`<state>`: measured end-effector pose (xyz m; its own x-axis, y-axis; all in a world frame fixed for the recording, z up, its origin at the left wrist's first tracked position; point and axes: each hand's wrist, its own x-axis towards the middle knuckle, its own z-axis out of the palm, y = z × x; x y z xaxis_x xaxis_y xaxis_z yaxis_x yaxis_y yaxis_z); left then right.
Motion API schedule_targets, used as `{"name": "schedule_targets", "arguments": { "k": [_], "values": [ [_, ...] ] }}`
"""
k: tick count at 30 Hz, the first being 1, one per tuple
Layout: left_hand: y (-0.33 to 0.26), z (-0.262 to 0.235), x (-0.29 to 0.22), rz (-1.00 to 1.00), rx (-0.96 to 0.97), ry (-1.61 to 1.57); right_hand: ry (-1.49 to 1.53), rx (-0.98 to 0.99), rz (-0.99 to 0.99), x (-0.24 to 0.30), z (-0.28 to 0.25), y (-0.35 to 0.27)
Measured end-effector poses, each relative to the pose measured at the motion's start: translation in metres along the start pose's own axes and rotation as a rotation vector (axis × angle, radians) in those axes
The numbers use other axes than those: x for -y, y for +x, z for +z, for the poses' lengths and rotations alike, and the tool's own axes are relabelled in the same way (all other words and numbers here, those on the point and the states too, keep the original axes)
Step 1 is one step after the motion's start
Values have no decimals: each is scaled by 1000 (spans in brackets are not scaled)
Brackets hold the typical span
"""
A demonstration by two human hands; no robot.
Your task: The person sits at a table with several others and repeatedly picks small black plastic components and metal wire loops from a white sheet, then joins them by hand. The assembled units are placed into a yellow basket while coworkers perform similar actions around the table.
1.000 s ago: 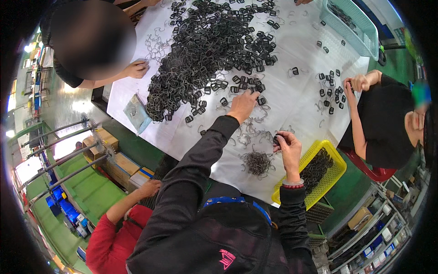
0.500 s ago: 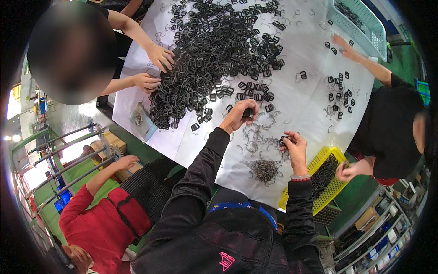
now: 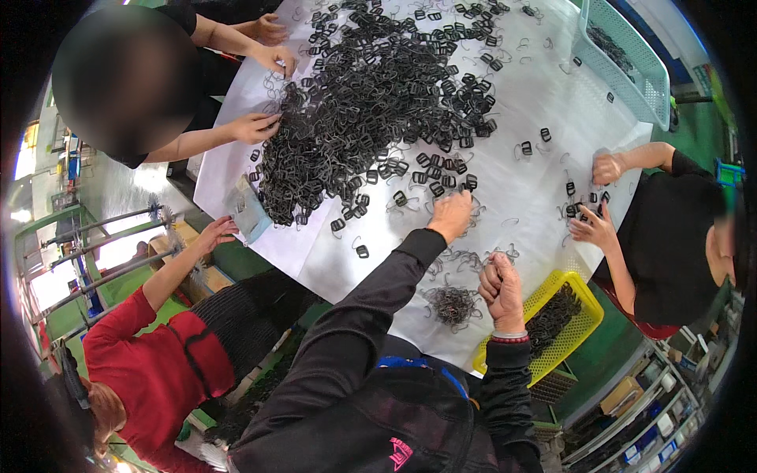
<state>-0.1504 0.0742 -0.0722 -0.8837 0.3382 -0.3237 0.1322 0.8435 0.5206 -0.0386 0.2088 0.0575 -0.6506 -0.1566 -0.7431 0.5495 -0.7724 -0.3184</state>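
My left hand [image 3: 453, 214] reaches palm down over the white-covered table, fingers closed at a black slide buckle by their tips. Several loose black buckles [image 3: 437, 189] lie just beyond it, beside the big heap of black buckles [image 3: 378, 87]. My right hand [image 3: 502, 293] is raised near the table's front edge with its fingers curled in; whatever they hold is hidden. Between my forearms sits a small pile of thin, brownish curled pieces [image 3: 453, 306]. More thin curled strips lie scattered past it.
A yellow basket [image 3: 585, 325] with dark pieces stands right of my right hand. At the far right is a pale blue basket [image 3: 648, 75]. Co-workers' hands [image 3: 256, 128] touch the heap's left side; another person's hands [image 3: 595, 225] handle buckles at right. A clear bag [image 3: 251, 214] lies at the left edge.
My left hand has moved right and slightly nearer, to the loose buckles. My right hand has lowered a little and curled closed; the dark piece it pinched no longer shows. Co-workers' hands have shifted.
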Motion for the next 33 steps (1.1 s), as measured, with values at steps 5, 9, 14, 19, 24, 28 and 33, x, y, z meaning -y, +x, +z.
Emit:
{"name": "schedule_targets", "arguments": {
  "k": [5,9,14,19,24,28,33],
  "values": [
    [-29,-44,-9,-5,-16,-680,481,61,112,-22,-27,12],
    [-75,-72,-71,419,29,-503,105,114,-224,-37,-30,15],
    [-75,-86,-108,663,-314,-383,-59,84,-342,-6,-39,15],
    [2,-69,-53,210,-121,-74,343,333,-33,36,-38,2],
    [8,-25,-16,244,-108,222,338,-14,-121,20,-38,-26],
    [-2,0,-12,115,-160,97,476,325,-2,-5,-57,-35],
    [-21,-13,-13,-63,-226,-520,461,243,85,-25,-72,-47]
  ]
}}
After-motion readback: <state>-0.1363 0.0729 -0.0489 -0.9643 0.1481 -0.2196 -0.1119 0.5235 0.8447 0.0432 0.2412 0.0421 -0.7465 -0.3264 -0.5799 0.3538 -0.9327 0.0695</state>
